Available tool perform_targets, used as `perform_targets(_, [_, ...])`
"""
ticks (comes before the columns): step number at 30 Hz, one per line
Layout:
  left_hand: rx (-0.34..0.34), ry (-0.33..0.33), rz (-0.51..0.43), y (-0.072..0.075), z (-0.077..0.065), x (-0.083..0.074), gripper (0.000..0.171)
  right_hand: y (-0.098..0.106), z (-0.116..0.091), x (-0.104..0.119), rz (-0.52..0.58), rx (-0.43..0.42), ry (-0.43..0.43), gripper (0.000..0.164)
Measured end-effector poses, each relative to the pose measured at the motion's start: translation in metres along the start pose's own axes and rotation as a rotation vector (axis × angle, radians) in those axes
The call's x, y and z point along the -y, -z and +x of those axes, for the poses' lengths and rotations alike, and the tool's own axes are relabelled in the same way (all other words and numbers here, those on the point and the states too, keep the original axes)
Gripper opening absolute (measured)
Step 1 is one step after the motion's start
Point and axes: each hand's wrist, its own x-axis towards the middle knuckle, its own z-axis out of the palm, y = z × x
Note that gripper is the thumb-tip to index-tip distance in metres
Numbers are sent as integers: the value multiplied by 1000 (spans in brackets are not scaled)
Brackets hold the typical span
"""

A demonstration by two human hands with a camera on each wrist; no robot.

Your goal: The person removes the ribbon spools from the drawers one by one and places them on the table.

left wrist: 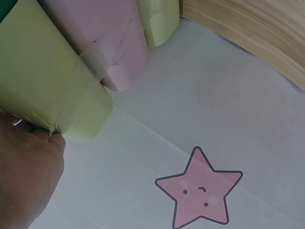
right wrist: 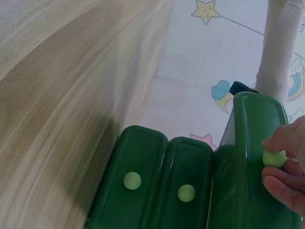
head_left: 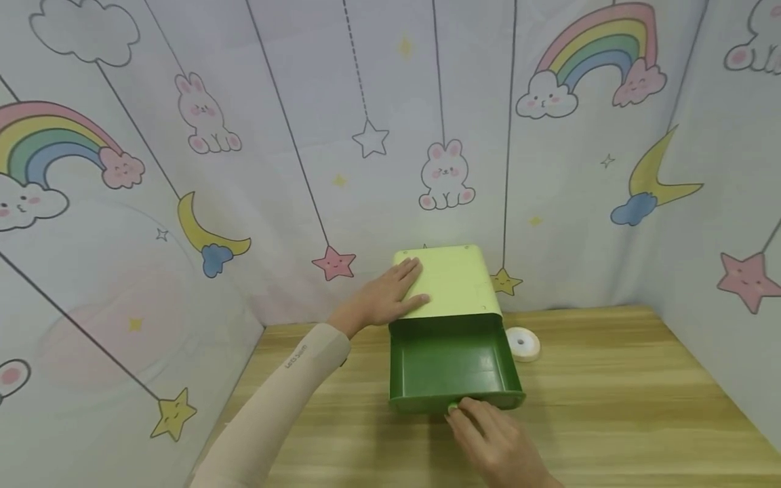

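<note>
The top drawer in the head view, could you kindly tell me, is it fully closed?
No, the top drawer juts out of the cabinet, its knob pinched by the right hand.

A pale roll [head_left: 532, 350] is lying on the wood-grain table [head_left: 610, 379], while printed rabbits [head_left: 447, 179], rainbows [head_left: 601, 44], moons [head_left: 649, 174] and stars [head_left: 333, 264] are decorating the whitish backdrop [head_left: 378, 203].

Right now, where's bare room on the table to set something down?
The widest bare patch of wooden tabletop lies right of the white spool, reaching the right wall. A smaller one lies between the left sleeve and the open green drawer. It's crowded at the drawer front, where the right hand pinches the knob, and between spool and drawer unit.
</note>
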Motion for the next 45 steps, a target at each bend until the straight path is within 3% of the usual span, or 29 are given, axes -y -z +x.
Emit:
perform_targets(11, [11,3,-14,-2,-2,0,90,1,8,1,28,-41,-31,31])
perform_targets(24, [8,5,-14,1,-4,-2,89,3,23,-2,32,35,-130,31])
perform_targets(39, [0,6,-8,3,-3,-4,87,-10,32,-12,67,-10,-189,28])
perform_targets(45, [12,10,-17,5,-3,-4,87,-13,33,-14,67,35,-233,29])
